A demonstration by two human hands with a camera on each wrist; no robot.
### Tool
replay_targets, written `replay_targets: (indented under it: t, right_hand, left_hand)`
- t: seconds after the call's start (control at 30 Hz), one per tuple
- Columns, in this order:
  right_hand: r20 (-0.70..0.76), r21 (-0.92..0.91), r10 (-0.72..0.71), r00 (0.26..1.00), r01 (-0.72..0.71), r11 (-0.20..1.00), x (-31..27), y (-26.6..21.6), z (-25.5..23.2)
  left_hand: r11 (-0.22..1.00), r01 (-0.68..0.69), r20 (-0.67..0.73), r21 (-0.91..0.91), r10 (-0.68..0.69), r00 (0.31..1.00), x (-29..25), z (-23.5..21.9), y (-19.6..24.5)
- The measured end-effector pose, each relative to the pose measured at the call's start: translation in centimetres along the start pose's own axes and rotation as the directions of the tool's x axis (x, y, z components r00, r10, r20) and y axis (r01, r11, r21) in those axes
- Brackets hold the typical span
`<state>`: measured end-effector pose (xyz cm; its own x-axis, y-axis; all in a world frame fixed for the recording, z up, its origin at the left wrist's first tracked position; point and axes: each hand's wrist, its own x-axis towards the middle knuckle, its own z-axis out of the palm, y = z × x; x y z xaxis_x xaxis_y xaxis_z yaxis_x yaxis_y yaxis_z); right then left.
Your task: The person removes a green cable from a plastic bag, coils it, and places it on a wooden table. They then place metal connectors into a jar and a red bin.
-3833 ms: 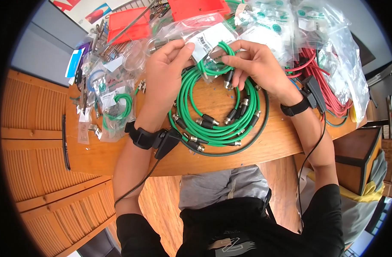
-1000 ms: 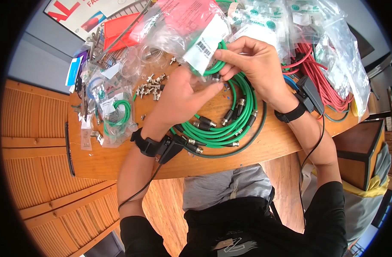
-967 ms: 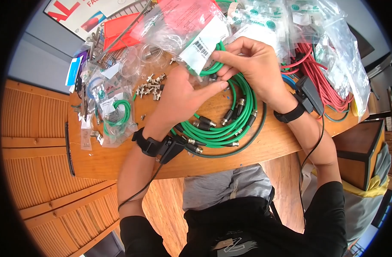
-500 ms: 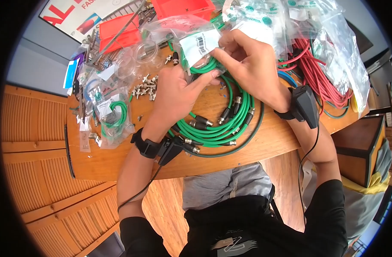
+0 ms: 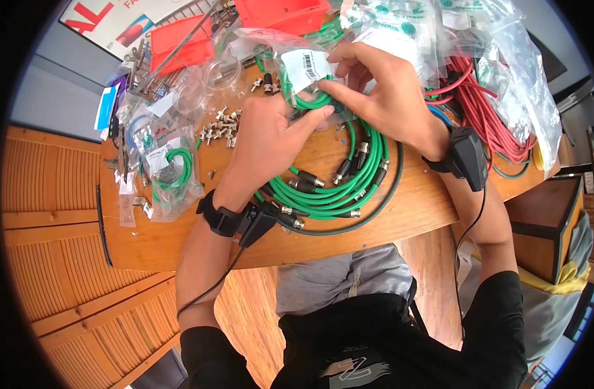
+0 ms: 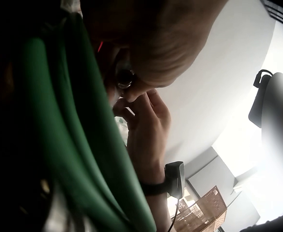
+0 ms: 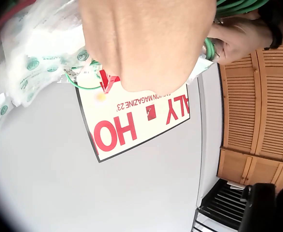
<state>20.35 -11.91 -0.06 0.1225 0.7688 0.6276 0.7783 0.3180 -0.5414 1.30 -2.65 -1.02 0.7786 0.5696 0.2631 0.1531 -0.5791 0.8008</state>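
Observation:
A clear plastic bag with a white barcode label is held between both hands, and a small coil of green cable shows at its lower end. My left hand grips the bag's lower left, thumb extended along the coil. In the left wrist view, a round dark connector end shows among that hand's fingers. My right hand pinches the bag's right side, thumb and forefinger at the label's edge. Below both hands, a large coil of green cables with black-and-metal connectors lies on the table.
Loose metal connectors lie left of the hands. A bagged green cable sits farther left. Red boxes stand behind, and red cables lie at right near plastic packaging. The wooden table's front edge is near the body.
The bag has come down and tilted, uncovering a red box behind it. The right hand has shifted slightly toward the body, its fingers more spread; the left hand stays about in place.

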Motion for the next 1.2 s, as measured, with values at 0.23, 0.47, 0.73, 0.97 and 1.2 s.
replay_targets:
  t: [0.23,0.47,0.73,0.97,1.2]
  right_hand:
    - [-0.060,-0.079,-0.083,0.995,0.078,0.994,-0.9,0.0,1.0]
    - [0.047,-0.122,-0.061,0.997,0.066,0.990,-1.0,-1.0,0.7]
    - [0.034,0.145,0.021,0.999,-0.026,0.989,-0.4,-1.6,0.3]
    - [-0.119,0.408,0.386,0.915,-0.309,0.859,0.2,0.8,1.5]
    - [0.533,0.708,0.421,0.734,-0.659,0.253,0.4,-1.4,-0.6]
  left_hand:
    - [0.991,0.022,0.030,0.132,-0.026,0.999,-0.3,0.0,1.8]
    - [0.996,0.010,-0.159,0.093,0.005,0.987,-0.2,0.8,-0.1]
    - [0.985,0.029,-0.188,-0.169,-0.061,0.980,0.1,0.8,0.0]
    - [0.865,0.053,-0.101,-0.499,-0.119,0.988,0.5,-0.1,0.5]
    - [0.811,0.106,0.043,-0.576,-0.099,0.994,0.1,0.6,1.0]
